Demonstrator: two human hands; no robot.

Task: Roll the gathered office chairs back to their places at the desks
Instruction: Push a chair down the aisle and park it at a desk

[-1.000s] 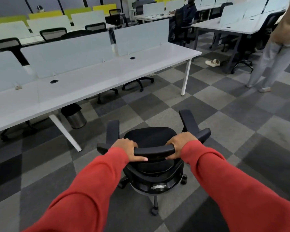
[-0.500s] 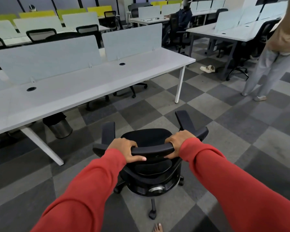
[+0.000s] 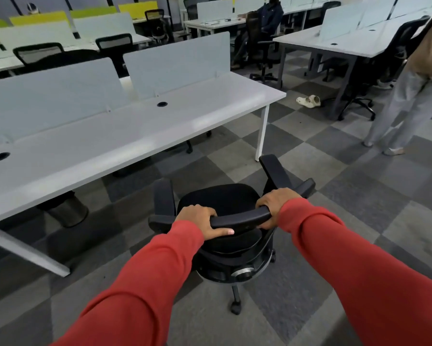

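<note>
Black chair (image 3: 220, 203) faces away toward the desk (image 3: 135, 136) end, both hands (image 3: 200, 218) (image 3: 276, 204) gripping its backrest (image 3: 240, 218)

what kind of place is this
Most likely an open-plan office: long white desks split by frosted divider screens, a wheeled office chair in the aisle with more tucked in at other rows, and grey checkered carpet tiles.

Checkered grey carpet floor (image 3: 359, 221) bears office chair (image 3: 220, 198), desk (image 3: 135, 146), bin (image 3: 70, 213), sandals (image 3: 308, 101).
</note>
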